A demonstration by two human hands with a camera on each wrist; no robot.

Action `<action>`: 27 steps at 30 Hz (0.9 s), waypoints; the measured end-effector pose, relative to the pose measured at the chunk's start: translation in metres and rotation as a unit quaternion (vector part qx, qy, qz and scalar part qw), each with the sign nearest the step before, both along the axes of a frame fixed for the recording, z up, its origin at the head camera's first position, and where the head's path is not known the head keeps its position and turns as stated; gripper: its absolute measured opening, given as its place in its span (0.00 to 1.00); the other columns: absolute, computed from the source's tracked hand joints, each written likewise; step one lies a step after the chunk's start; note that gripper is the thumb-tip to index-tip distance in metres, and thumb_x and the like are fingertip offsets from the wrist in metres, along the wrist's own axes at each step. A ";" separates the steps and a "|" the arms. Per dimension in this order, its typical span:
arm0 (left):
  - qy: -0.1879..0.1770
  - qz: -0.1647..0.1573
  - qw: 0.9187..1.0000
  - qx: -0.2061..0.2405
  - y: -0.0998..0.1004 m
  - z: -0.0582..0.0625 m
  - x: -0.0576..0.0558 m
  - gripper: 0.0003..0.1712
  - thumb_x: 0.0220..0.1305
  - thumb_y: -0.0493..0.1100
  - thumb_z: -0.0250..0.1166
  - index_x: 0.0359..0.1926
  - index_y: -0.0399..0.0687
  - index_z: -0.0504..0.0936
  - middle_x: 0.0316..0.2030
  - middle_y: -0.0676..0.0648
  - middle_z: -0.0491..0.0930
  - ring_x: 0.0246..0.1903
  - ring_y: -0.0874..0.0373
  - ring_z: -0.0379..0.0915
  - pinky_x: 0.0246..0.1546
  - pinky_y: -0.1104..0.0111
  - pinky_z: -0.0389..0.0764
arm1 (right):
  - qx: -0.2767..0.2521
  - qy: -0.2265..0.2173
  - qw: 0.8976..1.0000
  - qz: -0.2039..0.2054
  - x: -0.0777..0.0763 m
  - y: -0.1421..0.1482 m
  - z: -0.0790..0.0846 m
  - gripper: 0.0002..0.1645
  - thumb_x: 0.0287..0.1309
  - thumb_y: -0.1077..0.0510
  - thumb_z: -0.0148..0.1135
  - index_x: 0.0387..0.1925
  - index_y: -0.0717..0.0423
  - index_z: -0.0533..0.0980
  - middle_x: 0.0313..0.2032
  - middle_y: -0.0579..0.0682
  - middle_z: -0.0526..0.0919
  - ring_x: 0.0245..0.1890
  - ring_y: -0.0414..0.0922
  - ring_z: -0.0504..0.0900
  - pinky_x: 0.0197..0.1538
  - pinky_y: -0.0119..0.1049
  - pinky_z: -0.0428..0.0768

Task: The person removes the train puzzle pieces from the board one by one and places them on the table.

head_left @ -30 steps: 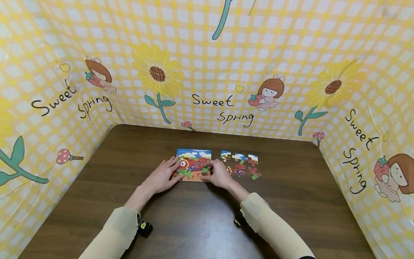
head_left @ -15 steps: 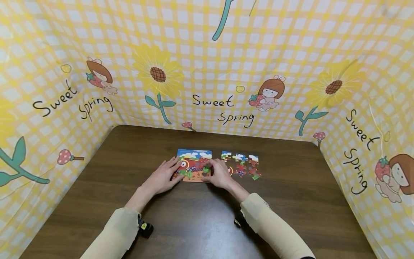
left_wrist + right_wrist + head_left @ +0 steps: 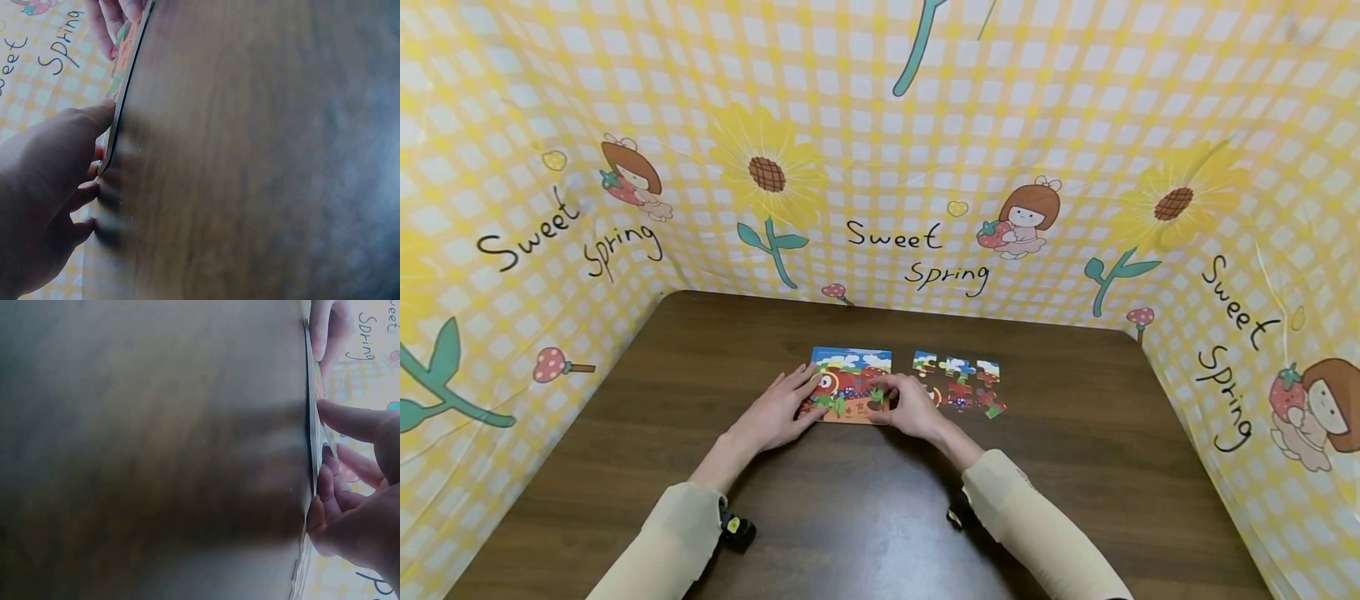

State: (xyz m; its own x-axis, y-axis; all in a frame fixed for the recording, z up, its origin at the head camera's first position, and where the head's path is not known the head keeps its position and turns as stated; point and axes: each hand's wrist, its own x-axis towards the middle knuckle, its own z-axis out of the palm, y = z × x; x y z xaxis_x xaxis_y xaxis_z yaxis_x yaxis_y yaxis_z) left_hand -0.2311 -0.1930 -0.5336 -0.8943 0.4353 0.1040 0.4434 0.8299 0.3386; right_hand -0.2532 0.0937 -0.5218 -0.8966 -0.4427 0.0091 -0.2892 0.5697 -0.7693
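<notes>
A picture puzzle board [image 3: 852, 361] with blue sky, clouds and a red shape lies flat on the table. My left hand [image 3: 775, 410] rests across its left side, fingers spread, with the thumb at the front edge. In the left wrist view the left hand [image 3: 50, 169] touches the board's edge [image 3: 128, 87]. At the board's right side my right hand [image 3: 912, 406] pinches a thin puzzle piece [image 3: 330, 434] between thumb and index finger. That piece stands tilted over the board in the right wrist view, where the other fingers of the right hand [image 3: 356, 506] curl by the edge.
To the right of the board lie several loose puzzle pieces in rough rows, such as a sky piece [image 3: 987, 371], a red piece [image 3: 958, 389] and a piece with a green corner [image 3: 992, 407]. A checked yellow cloth [image 3: 865, 183] walls the brown table [image 3: 865, 517].
The right hand's index finger and thumb have shifted slightly at the board's right side. The left hand and the loose pieces have stayed in place.
</notes>
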 end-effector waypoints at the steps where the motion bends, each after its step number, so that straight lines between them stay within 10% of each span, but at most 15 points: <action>1: 0.000 0.000 1.000 0.000 0.000 0.000 0.000 0.40 0.80 0.56 0.66 0.81 0.37 0.71 0.83 0.32 0.63 0.84 0.33 0.58 0.83 0.35 0.62 | -0.003 -0.005 1.000 0.001 0.000 0.000 0.000 0.32 0.63 0.58 0.82 0.67 0.55 0.84 0.51 0.56 0.85 0.46 0.48 0.80 0.49 0.40 0.80; 27: 0.010 0.062 0.998 -0.013 0.011 -0.001 -0.001 0.43 0.74 0.65 0.70 0.78 0.43 0.77 0.81 0.37 0.69 0.82 0.37 0.64 0.82 0.39 0.67 | -0.047 -0.024 0.997 0.062 -0.004 0.003 -0.002 0.35 0.64 0.67 0.77 0.72 0.62 0.80 0.42 0.58 0.90 0.34 0.35 0.81 0.39 0.27 0.81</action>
